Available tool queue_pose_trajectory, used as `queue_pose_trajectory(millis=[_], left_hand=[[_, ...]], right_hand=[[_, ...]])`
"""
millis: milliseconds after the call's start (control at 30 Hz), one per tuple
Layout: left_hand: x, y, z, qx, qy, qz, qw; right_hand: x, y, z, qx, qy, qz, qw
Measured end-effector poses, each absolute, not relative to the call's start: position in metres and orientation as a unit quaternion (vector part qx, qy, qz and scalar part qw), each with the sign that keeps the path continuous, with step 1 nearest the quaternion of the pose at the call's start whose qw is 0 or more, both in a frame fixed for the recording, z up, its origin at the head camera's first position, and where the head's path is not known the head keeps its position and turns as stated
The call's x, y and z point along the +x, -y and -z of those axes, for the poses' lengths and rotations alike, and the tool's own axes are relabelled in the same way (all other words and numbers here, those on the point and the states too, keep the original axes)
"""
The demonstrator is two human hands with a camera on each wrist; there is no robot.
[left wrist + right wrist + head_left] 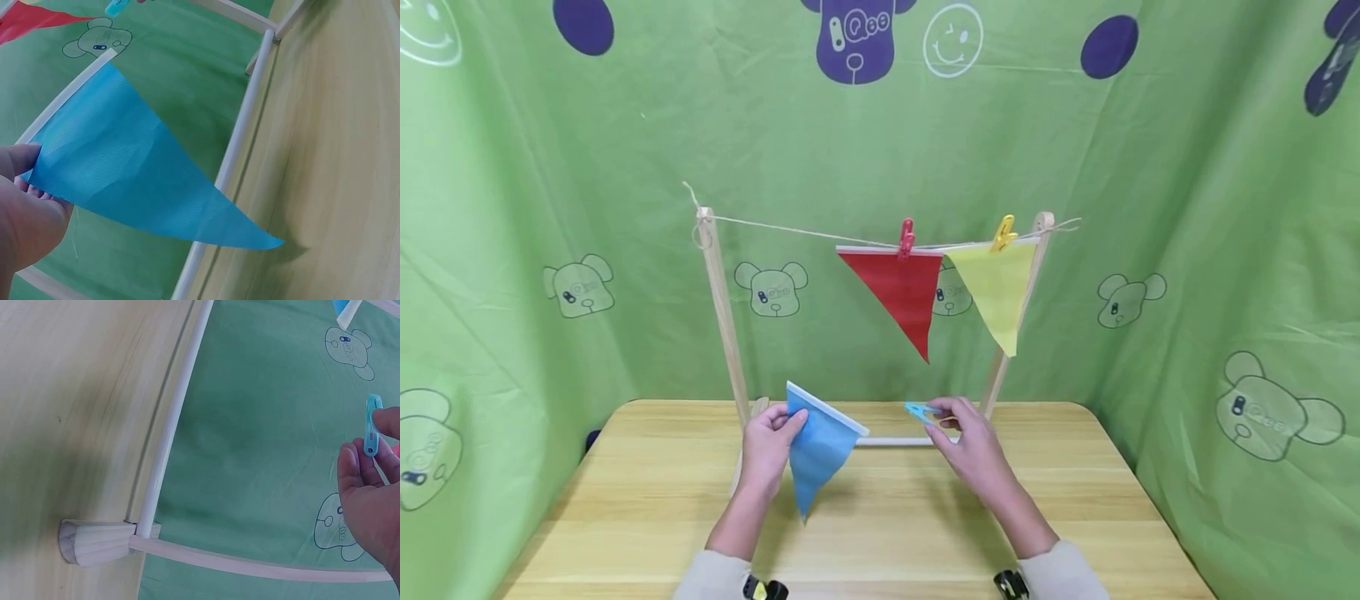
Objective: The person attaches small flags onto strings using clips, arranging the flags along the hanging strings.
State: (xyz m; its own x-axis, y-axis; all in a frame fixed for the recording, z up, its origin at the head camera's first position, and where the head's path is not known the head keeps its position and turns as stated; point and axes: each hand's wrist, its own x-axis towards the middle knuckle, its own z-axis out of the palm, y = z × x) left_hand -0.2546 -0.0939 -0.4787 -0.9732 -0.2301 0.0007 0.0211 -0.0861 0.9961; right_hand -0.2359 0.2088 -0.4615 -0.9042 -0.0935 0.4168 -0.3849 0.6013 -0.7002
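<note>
A blue triangular pennant (820, 450) with a white top edge hangs from my left hand (769, 446), pinched near its upper left corner between thumb and fingers. Its point droops above the table, as the left wrist view also shows. In my right hand (970, 442) a light blue clothespin (919, 411) is pinched between thumb and fingers, apart from the pennant. Behind the hands, a string (790, 229) runs between two wooden posts. On its right half hang a red pennant (904, 292) under a red clothespin (906, 239) and a yellow pennant (996, 287) under a yellow clothespin (1003, 234).
The left post (722, 308) and right post (1033, 287) are joined low down by a white rod (895, 442). A wooden foot (97, 542) supports the frame on the wooden table (880, 533). Green printed cloth (880, 150) encloses the table at the back and sides.
</note>
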Motion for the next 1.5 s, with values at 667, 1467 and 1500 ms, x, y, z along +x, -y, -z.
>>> queue_pose_trajectory(millis=[667,1467,1500], left_hand=[[-0.257,0.097,0.462,0.075,0.594,0.797,0.081],[-0.265,0.1,0.438,0.066,0.555,0.82,0.12],[-0.265,0.1,0.436,0.067,0.552,0.822,0.12]], right_hand=[[-0.242,-0.205,0.435,0.182,0.867,-0.406,0.225],[-0.246,-0.182,0.401,0.235,0.852,-0.401,0.241],[-0.246,-0.181,0.399,0.236,0.851,-0.402,0.241]])
